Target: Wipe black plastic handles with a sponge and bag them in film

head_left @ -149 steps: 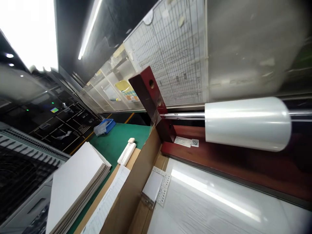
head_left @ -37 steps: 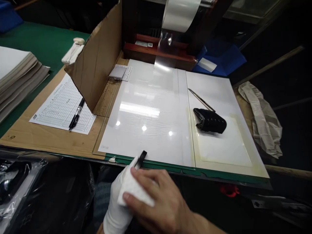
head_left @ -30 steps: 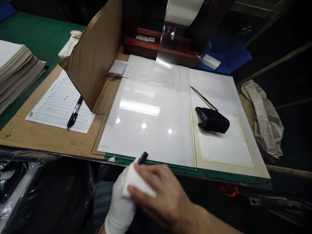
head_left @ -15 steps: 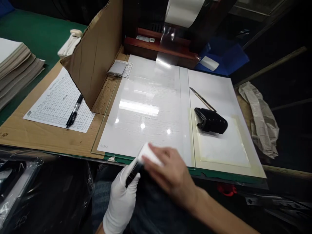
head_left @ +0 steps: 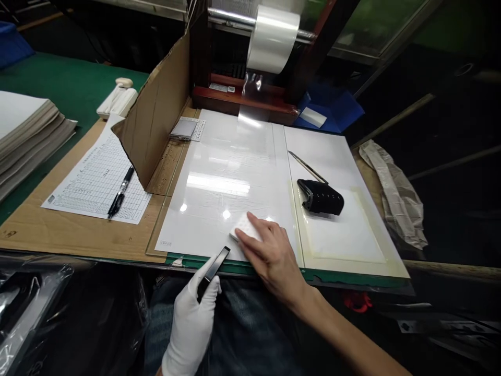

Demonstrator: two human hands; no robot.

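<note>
Here, just off the near edge of the glass plate (head_left: pixel 219 162), the gloved left hand (head_left: pixel 191 318) has its thumb and fingers closed around the lower end of a slim black piece (head_left: pixel 216 265), which tilts up toward that edge. The bare right hand (head_left: pixel 274 256) reaches over the plate's near part, bent fingers pinching a white pad (head_left: pixel 245 227); whether the pad touches the glass I cannot tell. Left of the plate lies a printed form (head_left: pixel 92 183) with a black pen (head_left: pixel 120 193) on it. Right of the plate sits a curved black part (head_left: pixel 321 197), a thin tool (head_left: pixel 308 167) just behind. Beyond the plate's far edge hangs a film roll (head_left: pixel 272 39).
</note>
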